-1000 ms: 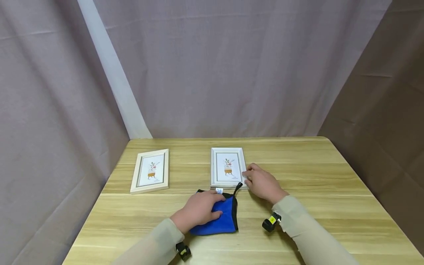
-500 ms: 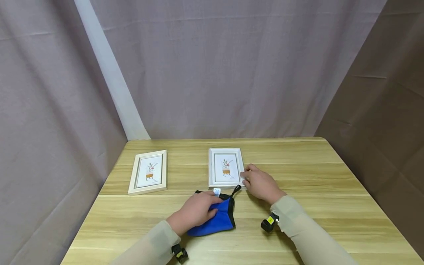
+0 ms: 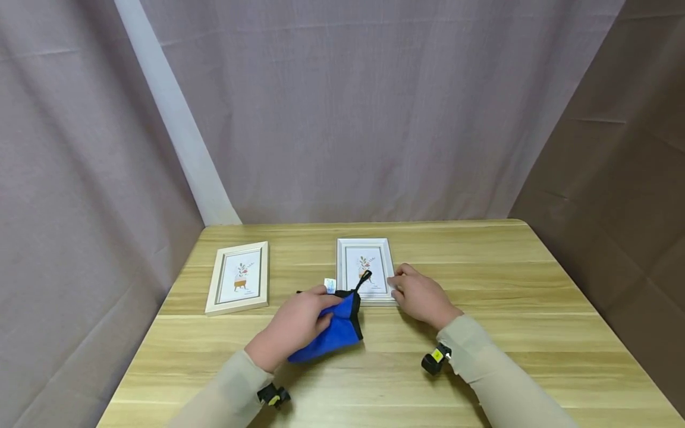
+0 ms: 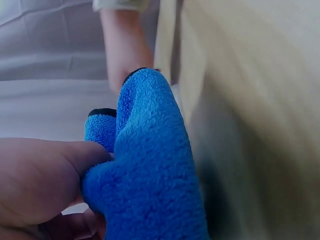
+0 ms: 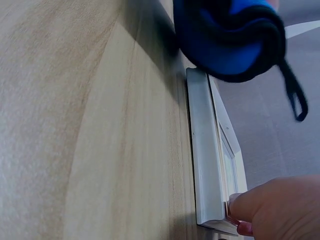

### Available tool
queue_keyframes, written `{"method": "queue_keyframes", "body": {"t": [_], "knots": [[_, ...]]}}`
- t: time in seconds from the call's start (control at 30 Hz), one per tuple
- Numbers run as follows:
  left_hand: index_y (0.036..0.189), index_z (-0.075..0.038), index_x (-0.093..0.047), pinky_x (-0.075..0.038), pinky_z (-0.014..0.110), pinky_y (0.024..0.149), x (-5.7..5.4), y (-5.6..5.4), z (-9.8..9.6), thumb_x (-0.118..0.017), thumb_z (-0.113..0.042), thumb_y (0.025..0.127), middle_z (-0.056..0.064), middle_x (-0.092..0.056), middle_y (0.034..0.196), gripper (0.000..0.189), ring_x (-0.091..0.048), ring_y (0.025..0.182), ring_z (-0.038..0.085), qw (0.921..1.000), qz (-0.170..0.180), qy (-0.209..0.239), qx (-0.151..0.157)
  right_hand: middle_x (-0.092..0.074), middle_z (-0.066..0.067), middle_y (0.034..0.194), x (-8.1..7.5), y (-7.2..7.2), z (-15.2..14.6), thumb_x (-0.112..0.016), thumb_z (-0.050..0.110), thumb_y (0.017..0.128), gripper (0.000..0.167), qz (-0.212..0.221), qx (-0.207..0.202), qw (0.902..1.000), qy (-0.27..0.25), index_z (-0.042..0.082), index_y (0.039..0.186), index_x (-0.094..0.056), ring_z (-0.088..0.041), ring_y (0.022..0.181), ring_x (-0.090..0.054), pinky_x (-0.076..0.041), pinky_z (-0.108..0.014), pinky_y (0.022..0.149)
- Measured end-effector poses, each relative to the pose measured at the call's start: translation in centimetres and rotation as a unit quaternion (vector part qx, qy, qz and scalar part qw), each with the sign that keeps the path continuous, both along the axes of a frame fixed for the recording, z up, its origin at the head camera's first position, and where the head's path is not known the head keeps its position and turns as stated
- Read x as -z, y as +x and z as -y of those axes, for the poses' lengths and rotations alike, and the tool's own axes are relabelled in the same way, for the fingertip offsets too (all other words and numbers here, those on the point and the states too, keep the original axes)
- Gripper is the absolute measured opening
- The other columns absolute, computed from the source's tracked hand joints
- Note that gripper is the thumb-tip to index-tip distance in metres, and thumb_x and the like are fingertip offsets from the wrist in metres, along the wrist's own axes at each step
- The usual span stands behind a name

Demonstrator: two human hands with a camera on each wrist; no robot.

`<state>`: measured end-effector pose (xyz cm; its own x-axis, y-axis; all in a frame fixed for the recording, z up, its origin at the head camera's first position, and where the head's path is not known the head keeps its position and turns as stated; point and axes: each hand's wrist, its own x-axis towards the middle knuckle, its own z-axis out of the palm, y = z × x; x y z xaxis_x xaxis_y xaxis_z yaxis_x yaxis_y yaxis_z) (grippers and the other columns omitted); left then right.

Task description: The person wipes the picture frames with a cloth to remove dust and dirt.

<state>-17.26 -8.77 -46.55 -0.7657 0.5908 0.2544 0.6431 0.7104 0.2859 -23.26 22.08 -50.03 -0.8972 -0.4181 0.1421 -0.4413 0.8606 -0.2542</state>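
Note:
In the head view a blue fleecy cloth (image 3: 336, 331) with black trim, a loop and a small white tag is pinched by my left hand (image 3: 297, 324). The left wrist view shows the cloth (image 4: 150, 150) bunched and raised off the table, thumb against it. Its loop overlaps the lower part of a white picture frame (image 3: 342, 261) with a potted-plant print. My right hand (image 3: 425, 297) grips this frame at its lower right edge. In the right wrist view the thumb lies on the frame (image 5: 205, 150) near a corner; the other fingers are mostly hidden.
A cream picture frame (image 3: 213, 297) with a similar print lies to the left on the wooden table (image 3: 481, 249). Grey curtains (image 3: 342, 119) hang behind and at the sides. A small black camera is strapped to each wrist.
My left hand has lifted the blue cloth off the table and moved it up and left, toward the white frame's lower edge. My right hand has stayed at the white frame.

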Motion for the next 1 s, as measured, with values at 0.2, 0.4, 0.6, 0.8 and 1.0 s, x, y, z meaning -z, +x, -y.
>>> {"method": "queue_keyframes", "body": {"t": [0.2, 0.4, 0.6, 0.8, 1.0], "knots": [[0.130, -0.012, -0.081, -0.056, 0.031, 0.069, -0.7, -1.2, 1.1, -0.083, -0.007, 0.098, -0.001, -0.065, 0.098, 0.033, -0.061, 0.076, 0.014, 0.9994, -0.023, -0.012, -0.022, -0.066, -0.012, 0.131, 0.2, 0.0, 0.0, -0.074, 0.015, 0.103, 0.034, -0.004, 0.000, 1.0000, -0.003, 0.001, 0.134, -0.078, -0.027, 0.102, -0.072, -0.061, -0.051, 0.087], [0.130, -0.011, -0.081, -0.060, 0.036, 0.075, -0.5, -2.4, 1.5, -0.081, -0.007, 0.100, 0.001, -0.066, 0.101, 0.030, -0.067, 0.083, 0.018, 0.9993, -0.016, -0.017, -0.028, -0.065, -0.012, 0.133, 0.2, -0.1, 0.0, -0.074, 0.015, 0.103, 0.034, 0.002, 0.007, 1.0000, -0.004, 0.002, 0.135, -0.077, -0.027, 0.102, -0.072, -0.061, -0.051, 0.087], [0.131, -0.013, -0.080, -0.058, 0.037, 0.070, -1.1, -3.2, 2.2, -0.081, -0.009, 0.101, -0.001, -0.063, 0.098, 0.031, -0.064, 0.077, 0.017, 0.9972, -0.042, -0.004, -0.063, -0.065, -0.012, 0.133, 0.1, 0.0, 0.1, -0.073, 0.014, 0.104, 0.034, 0.010, 0.007, 0.9999, -0.001, 0.001, 0.136, -0.077, -0.025, 0.100, -0.070, -0.061, -0.049, 0.085], [0.132, -0.012, -0.080, -0.059, 0.039, 0.069, -1.3, -3.4, 2.0, -0.081, -0.011, 0.101, 0.001, -0.062, 0.098, 0.031, -0.065, 0.077, 0.020, 0.9972, -0.040, -0.011, -0.063, -0.065, -0.010, 0.131, 0.2, 0.0, -0.1, -0.074, 0.014, 0.104, 0.034, 0.004, 0.009, 0.9999, 0.001, 0.002, 0.135, -0.077, -0.024, 0.099, -0.070, -0.061, -0.048, 0.084], [0.132, -0.014, -0.079, -0.057, 0.039, 0.071, 0.5, -3.3, 1.2, -0.081, -0.013, 0.100, 0.000, -0.060, 0.096, 0.032, -0.063, 0.078, 0.020, 0.9975, -0.020, -0.049, -0.047, -0.065, -0.011, 0.131, 0.2, -0.1, 0.0, -0.073, 0.014, 0.104, 0.035, 0.002, 0.005, 1.0000, 0.000, 0.001, 0.136, -0.077, -0.025, 0.100, -0.071, -0.061, -0.050, 0.085]]}}
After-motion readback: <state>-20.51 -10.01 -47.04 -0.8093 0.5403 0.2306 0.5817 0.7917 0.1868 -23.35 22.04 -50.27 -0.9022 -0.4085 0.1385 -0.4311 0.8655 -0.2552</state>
